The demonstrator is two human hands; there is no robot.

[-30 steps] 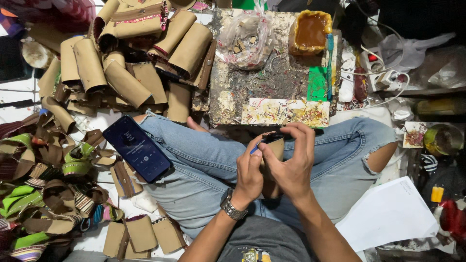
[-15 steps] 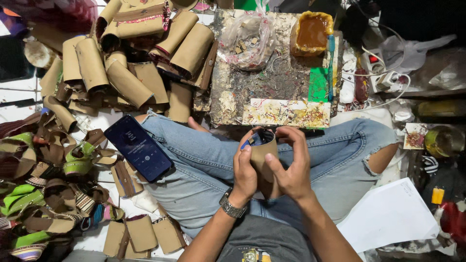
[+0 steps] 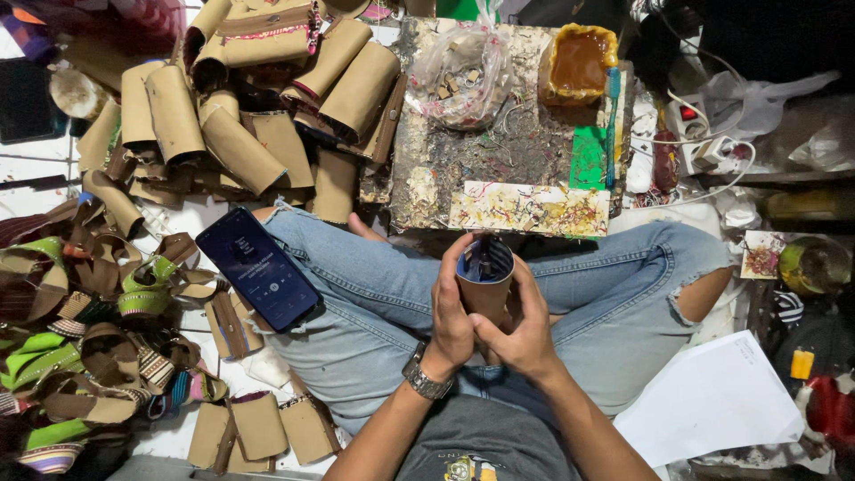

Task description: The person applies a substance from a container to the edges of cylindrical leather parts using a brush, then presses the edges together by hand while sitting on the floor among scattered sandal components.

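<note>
Cupping a brown tube upright over the lap, the left hand wraps its side while the right hand curls fingers around its base, below the bench.

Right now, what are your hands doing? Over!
Left hand and right hand both gripping rolled brown tube, open end up. Phone resting on left knee. Nothing blocking the hands.
</note>
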